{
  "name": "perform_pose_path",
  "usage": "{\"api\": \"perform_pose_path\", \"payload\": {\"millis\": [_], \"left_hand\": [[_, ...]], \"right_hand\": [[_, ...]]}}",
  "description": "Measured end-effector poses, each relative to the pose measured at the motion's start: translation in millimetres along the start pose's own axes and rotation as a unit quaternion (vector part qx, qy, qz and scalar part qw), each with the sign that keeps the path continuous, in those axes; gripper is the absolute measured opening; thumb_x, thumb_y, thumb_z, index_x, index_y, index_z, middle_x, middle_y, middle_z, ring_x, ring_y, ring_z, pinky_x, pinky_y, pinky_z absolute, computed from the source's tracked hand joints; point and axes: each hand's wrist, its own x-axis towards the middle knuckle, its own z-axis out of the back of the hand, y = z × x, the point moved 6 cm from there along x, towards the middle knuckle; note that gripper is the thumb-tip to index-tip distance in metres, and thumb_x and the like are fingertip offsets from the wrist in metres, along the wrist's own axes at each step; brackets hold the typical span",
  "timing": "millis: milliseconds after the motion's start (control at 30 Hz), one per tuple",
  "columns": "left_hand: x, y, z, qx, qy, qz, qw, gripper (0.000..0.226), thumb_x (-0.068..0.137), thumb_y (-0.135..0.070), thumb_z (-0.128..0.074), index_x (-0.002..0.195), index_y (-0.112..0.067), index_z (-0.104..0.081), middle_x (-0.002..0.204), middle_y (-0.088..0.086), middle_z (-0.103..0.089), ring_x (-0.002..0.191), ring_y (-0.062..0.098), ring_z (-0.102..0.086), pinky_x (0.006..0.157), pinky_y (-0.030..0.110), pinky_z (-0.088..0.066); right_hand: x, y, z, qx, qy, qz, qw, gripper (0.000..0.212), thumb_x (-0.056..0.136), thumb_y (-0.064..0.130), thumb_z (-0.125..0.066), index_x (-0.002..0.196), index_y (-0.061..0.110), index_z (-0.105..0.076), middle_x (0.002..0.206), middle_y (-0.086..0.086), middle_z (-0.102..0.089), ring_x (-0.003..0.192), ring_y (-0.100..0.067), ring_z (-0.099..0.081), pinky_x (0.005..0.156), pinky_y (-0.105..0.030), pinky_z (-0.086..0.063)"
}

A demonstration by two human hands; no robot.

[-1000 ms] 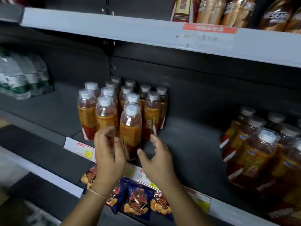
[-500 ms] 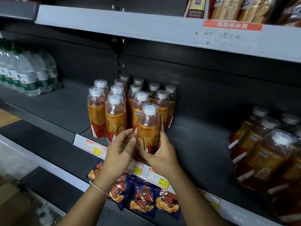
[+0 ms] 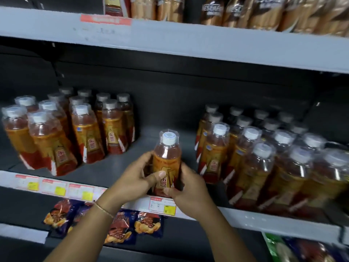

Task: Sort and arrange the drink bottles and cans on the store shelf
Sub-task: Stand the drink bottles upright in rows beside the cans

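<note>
From the head camera, we see one drink bottle point(image 3: 167, 161) held in both our hands. It stands upright at the front of the middle shelf point(image 3: 264, 222), in the open gap between two bunches of the same drink. Our left hand point(image 3: 132, 182) wraps round its left side, with the thumb pressed on the label. Our right hand point(image 3: 187, 193) curls round the lower right side, thumb at the front near the bottom. Both hands are closed on the bottle. We cannot tell if its base sits on the shelf or hangs just above it.

The left group of bottles point(image 3: 66, 133) stands well apart from it. The right group of bottles point(image 3: 264, 157) is nearer, with its front bottle just beside our right hand.

We think the job now is to bring this bottle over to one of the groups. To do it well, we should keep it straight up, hold it low and firm, and move it slowly. We should stop it just beside a front bottle without bumping it, so none tip like dominoes. We should turn the label to face out, then let go gently. Below, snack packets point(image 3: 120, 229) hang under the price tags point(image 3: 162, 205), so we must not knock the bottle off the edge.
</note>
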Motion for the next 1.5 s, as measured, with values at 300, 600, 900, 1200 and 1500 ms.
{"api": "perform_pose_path", "payload": {"millis": [300,600,900,1200,1500], "left_hand": [[5.5,-17.8,-84.0,-0.002,-0.008,-0.014,1.000,0.048,0.085,-0.018,-0.073,0.128,-0.029,-0.053,0.116,-0.011,-0.069,0.109,0.006,-0.064,0.090,0.021,-0.052],[-0.2,-25.1,-117.8,0.016,-0.041,-0.016,0.999,0.048,0.088,-0.025,-0.070,0.132,-0.022,-0.052,0.116,-0.010,-0.070,0.111,0.005,-0.064,0.096,0.025,-0.050],[-5.1,-28.8,-134.6,0.034,-0.069,-0.024,0.997,0.041,0.092,-0.025,-0.066,0.128,-0.036,-0.050,0.116,-0.020,-0.068,0.110,-0.002,-0.062,0.091,0.014,-0.048],[-6.1,-24.1,-140.0,0.039,-0.063,-0.017,0.997,0.048,0.093,-0.039,-0.060,0.137,-0.029,-0.046,0.120,-0.017,-0.066,0.111,-0.001,-0.062,0.095,0.022,-0.050],[-6.2,-21.5,-140.4,0.029,-0.071,-0.039,0.996,0.047,0.092,-0.043,-0.059,0.134,-0.027,-0.048,0.115,-0.019,-0.067,0.107,-0.003,-0.062,0.090,0.018,-0.050]], "right_hand": [[-69.6,-43.3,66.6,0.008,-0.172,-0.025,0.985,0.044,0.089,0.016,-0.073,0.132,0.019,-0.064,0.114,0.015,-0.068,0.098,0.012,-0.061,0.088,-0.011,-0.051],[-95.5,-57.1,79.1,0.036,-0.173,-0.028,0.984,0.051,0.091,0.009,-0.068,0.140,0.009,-0.055,0.122,0.017,-0.057,0.113,0.006,-0.057,0.092,-0.006,-0.044],[-102.4,-57.9,83.7,0.015,-0.167,-0.010,0.986,0.056,0.091,0.013,-0.066,0.145,0.010,-0.050,0.140,0.003,-0.058,0.125,-0.010,-0.058,0.105,-0.026,-0.048],[-109.3,-60.8,80.1,0.022,-0.182,-0.011,0.983,0.055,0.090,0.012,-0.069,0.142,0.011,-0.052,0.139,0.002,-0.058,0.125,-0.016,-0.059,0.105,-0.038,-0.049],[-118.5,-38.3,74.3,0.007,-0.286,0.013,0.958,0.050,0.080,0.002,-0.076,0.128,0.012,-0.063,0.130,-0.002,-0.058,0.112,-0.019,-0.062,0.093,-0.036,-0.055]]}}
